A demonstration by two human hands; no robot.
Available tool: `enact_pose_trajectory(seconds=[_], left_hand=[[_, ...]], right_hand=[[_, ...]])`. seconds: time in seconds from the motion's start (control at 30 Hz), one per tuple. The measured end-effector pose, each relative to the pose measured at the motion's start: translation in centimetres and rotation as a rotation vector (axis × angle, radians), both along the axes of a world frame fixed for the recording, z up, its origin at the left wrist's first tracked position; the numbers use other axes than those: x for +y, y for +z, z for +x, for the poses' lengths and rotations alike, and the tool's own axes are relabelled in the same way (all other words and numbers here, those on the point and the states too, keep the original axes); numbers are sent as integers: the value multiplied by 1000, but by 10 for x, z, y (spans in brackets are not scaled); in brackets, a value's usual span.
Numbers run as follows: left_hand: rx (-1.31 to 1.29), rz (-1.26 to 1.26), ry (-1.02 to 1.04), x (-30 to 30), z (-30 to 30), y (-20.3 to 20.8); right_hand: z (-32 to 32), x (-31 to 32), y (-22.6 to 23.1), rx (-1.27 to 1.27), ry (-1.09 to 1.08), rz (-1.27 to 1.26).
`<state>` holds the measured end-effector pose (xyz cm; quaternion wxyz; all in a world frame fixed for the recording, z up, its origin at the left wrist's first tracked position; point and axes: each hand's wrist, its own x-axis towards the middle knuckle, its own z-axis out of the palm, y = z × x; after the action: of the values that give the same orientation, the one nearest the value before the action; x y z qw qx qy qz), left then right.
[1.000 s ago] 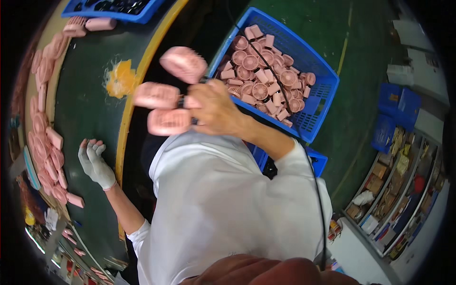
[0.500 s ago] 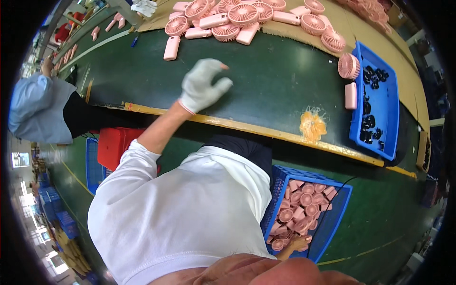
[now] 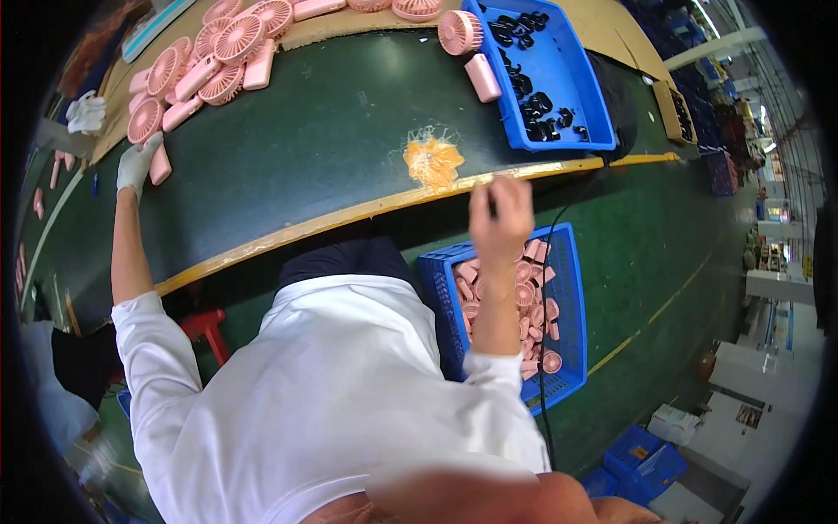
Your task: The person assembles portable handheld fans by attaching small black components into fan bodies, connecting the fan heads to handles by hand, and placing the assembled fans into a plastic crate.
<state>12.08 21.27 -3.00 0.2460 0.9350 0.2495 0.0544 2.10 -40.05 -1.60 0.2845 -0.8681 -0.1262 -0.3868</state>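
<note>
Arms (image 3: pixel 131 249) wide, left grip (image 3: pixel 138 163) at fan (image 3: pixel 146 120)

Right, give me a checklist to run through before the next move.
1. Left hand gloved: ok.
2. Left hand gripping the pink fan at the pile's end: cannot tell; it is at the fan, hold unclear.
3. Right hand gloved: not ok; bare.
4. Right hand empty: cannot tell; curled and blurred.
5. Black cable clear of the blue crate: cannot tell; in this view it crosses the crate.
6. Blue tray on the table, black parts inside: ok.
</note>
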Motion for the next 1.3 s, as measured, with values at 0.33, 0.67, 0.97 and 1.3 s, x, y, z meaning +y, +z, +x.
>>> enact_pose_trajectory(seconds=[0.33,0.67,0.97,1.3], left_hand=[[-25,-29,-474,-13,-69,24],[-91,255,-296,-115,-70,21],[-85,393,-109,-146,-72,29],[-172,374,-40,-147,-93,17]], right_hand=[[174,-115,35,459,-452,-450],[184,-106,18,279,-536,-475],[149,-62,28,-180,-352,-123],[-9,130,-1,107,383,366]])
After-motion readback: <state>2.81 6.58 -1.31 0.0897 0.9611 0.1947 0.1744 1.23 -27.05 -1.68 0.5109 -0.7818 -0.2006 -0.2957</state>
